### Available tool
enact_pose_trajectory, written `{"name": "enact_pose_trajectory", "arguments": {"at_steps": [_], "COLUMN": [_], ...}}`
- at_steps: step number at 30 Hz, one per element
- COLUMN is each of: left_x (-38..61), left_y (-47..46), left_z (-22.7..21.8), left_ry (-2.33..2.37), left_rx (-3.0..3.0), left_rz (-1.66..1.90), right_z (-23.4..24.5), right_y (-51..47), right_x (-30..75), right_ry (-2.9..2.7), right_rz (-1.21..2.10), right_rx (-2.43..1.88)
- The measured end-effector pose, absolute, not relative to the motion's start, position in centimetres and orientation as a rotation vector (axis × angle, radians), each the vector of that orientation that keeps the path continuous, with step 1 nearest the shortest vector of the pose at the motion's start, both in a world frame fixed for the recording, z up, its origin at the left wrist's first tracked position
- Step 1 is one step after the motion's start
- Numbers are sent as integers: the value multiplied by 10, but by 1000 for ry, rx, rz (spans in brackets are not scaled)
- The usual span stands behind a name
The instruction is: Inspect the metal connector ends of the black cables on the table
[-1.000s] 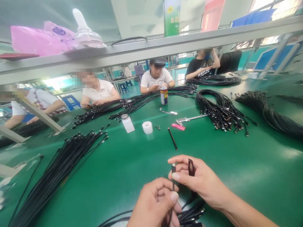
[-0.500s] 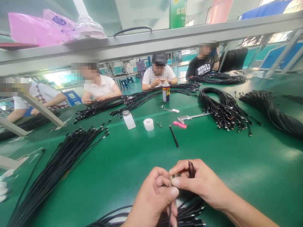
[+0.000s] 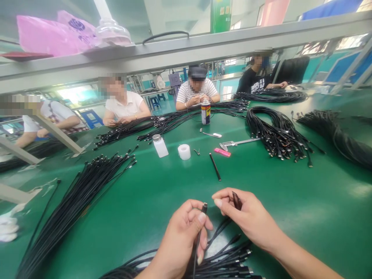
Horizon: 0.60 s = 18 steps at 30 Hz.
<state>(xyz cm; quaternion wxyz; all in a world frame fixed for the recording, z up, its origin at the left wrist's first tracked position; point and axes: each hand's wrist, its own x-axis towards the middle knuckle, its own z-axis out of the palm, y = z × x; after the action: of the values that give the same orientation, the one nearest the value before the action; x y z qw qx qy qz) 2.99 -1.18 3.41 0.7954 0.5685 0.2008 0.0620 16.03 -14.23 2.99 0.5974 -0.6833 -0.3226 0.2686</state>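
My left hand [image 3: 181,236] is closed on a thin black cable [image 3: 198,237], pinching it just below its metal plug [image 3: 204,208], which points up. My right hand [image 3: 247,221] is beside it, a small gap apart, with fingers curled round a small dark brown piece [image 3: 236,200] that sticks up between them. Below both hands lies a bundle of black cables [image 3: 223,261] with plugs pointing right, at the near edge of the green table [image 3: 162,193].
A long bundle of black cables [image 3: 75,201] lies at left, and more coils [image 3: 276,133] at right. Mid-table stand a white bottle [image 3: 160,145], tape roll [image 3: 184,152], spray can [image 3: 205,111], black pen [image 3: 215,166], pink item [image 3: 222,152] and caliper [image 3: 238,143]. Several people sit opposite.
My hands have drawn apart: the left one now holds the cable's plug clear of the right fingers, which had been pinching at it. The view has shifted slightly.
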Motion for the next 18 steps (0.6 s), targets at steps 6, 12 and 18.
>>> {"name": "enact_pose_trajectory", "arguments": {"at_steps": [6,12,18], "left_x": [30,32,41], "left_y": [-12,-1,9], "left_z": [32,19,2], "left_ry": [471,494,507], "left_rx": [1235,1164,1125], "left_rz": [131,49,82], "right_z": [27,20,-6], "right_y": [-142,-137,-136], "right_x": [154,153,160], "right_ry": [-773,-833,-1048], "right_rz": [656,581,369], "right_rx": [-1643,-1699,-1796]}}
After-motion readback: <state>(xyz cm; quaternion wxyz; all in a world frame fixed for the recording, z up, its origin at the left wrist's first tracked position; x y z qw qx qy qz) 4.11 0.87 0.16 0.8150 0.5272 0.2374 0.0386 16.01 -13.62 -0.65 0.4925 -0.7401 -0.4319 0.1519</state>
